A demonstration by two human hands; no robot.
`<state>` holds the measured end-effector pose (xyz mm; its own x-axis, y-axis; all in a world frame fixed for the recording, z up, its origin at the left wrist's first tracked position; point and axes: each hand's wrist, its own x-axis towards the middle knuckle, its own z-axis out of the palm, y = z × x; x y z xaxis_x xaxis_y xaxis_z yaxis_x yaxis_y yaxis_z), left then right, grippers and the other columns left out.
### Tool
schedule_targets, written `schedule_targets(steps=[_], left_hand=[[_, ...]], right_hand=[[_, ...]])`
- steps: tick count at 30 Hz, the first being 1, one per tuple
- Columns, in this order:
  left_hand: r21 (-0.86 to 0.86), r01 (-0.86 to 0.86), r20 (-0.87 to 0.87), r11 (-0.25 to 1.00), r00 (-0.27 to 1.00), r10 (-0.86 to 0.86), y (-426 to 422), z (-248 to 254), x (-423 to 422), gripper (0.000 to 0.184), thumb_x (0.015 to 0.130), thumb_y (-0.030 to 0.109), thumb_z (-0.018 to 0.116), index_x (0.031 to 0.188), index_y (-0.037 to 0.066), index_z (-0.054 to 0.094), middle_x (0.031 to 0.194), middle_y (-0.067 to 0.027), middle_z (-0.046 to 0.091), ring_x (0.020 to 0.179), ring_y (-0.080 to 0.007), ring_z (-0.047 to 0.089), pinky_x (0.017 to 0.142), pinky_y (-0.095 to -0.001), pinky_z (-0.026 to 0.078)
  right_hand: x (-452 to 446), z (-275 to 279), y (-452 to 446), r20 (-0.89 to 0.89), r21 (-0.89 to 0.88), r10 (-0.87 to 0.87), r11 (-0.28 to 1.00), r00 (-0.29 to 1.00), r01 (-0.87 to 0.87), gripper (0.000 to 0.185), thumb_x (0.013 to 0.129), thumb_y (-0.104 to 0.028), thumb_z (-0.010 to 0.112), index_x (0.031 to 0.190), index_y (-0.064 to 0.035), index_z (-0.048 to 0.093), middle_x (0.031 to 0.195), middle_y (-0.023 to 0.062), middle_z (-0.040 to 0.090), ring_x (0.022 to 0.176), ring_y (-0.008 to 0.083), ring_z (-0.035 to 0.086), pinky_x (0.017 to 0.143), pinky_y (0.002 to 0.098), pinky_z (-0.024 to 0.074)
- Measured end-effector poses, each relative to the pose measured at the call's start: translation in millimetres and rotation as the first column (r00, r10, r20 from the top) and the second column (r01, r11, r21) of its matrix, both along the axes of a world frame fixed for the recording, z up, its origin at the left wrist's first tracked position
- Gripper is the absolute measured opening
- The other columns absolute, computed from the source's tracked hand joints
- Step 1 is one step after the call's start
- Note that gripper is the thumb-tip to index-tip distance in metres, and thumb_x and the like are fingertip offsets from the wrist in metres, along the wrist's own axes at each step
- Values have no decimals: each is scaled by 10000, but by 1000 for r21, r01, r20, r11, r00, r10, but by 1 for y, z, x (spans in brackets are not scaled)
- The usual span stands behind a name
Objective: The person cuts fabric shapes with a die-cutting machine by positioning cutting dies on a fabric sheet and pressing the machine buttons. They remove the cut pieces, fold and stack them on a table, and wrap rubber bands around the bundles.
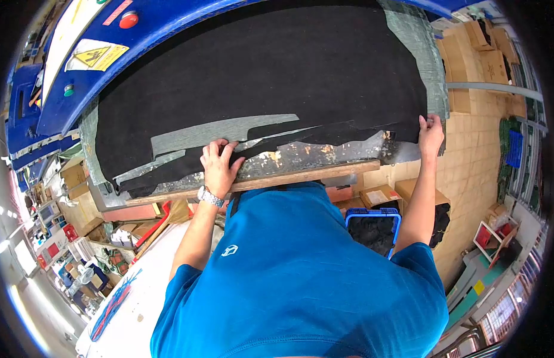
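A large black sheet of material (265,65) covers most of the work surface, with a ragged near edge and narrow cut strips along it. Grey-green backing (211,130) shows through a long gap in the sheet. My left hand (219,167), with a metal watch at the wrist, rests on the near edge of the sheet, fingers bent and spread. At the sheet's right corner, my right hand (431,136) pinches the black edge between thumb and fingers.
A wooden bar (313,174) runs along the table's near edge. Blue machinery (151,30) with a red button arches over the far left. Below the table are a blue-rimmed basket (399,222) with black pieces and cardboard boxes (381,196). A metal rail (498,88) stands right.
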<state>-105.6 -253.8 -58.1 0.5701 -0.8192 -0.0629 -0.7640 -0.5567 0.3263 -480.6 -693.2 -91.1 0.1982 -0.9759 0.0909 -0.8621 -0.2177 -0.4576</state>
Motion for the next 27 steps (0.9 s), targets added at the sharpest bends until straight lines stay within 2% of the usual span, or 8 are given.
schedule_targets(steps=[5,10,13,17,20,21,25,27], left_hand=[[-21,45,-12,999,999,-46,8,-8,0,269,856,86,688,1110,172,704,1088,-29,601,1044,-279,542,883,-451,415],[20,82,-64,996,995,-81,3,-1,-22,245,870,116,684,1115,126,672,1028,-45,597,999,-266,569,854,-432,400],[48,0,-137,999,991,6,3,-7,-26,362,877,161,708,1220,102,607,1010,-67,596,966,-281,580,836,-437,401],[37,110,-96,993,990,-106,8,-20,-18,340,899,192,677,1211,78,605,936,-132,628,899,-333,613,757,-463,441],[168,366,-393,915,877,-279,23,-33,-2,251,901,163,636,1131,68,671,998,-175,657,945,-393,638,805,-507,507],[76,388,-535,918,793,-291,24,-23,1,242,895,155,634,1115,69,687,1023,-181,664,971,-405,642,838,-507,524],[158,369,-570,916,792,-221,10,3,1,285,905,224,663,1147,78,692,1086,-192,676,995,-402,666,863,-499,540],[177,323,-500,930,843,-198,6,7,-6,331,910,260,673,1185,76,677,1086,-195,683,992,-398,677,854,-495,548]], right_hand=[[-51,-15,-7,-188,-180,-79,983,979,45,283,936,-248,722,1140,-56,680,823,148,712,749,275,684,731,386,530],[-49,-15,2,-15,233,-190,954,982,188,603,866,-559,753,1031,18,695,842,103,713,775,217,674,767,367,537],[-18,-17,30,-150,41,-142,988,979,149,694,770,-551,843,1095,15,606,879,138,686,794,260,659,773,389,532],[-12,5,34,77,388,-324,881,943,271,591,853,-378,827,1220,-6,551,896,97,618,858,175,618,777,359,522],[-53,-45,14,111,-66,38,997,993,-31,542,870,-277,817,1267,-49,527,918,109,640,745,202,603,766,393,531],[-29,10,16,-79,292,-160,940,984,177,559,850,-229,827,1296,-70,530,930,128,677,807,226,639,817,382,532],[18,66,-13,-590,354,177,934,788,55,613,796,-183,838,1305,7,552,1148,279,685,1062,446,662,923,505,519],[81,116,-31,-451,275,247,953,858,-130,606,802,-252,836,1279,16,576,1217,278,655,1180,436,614,991,485,496]])
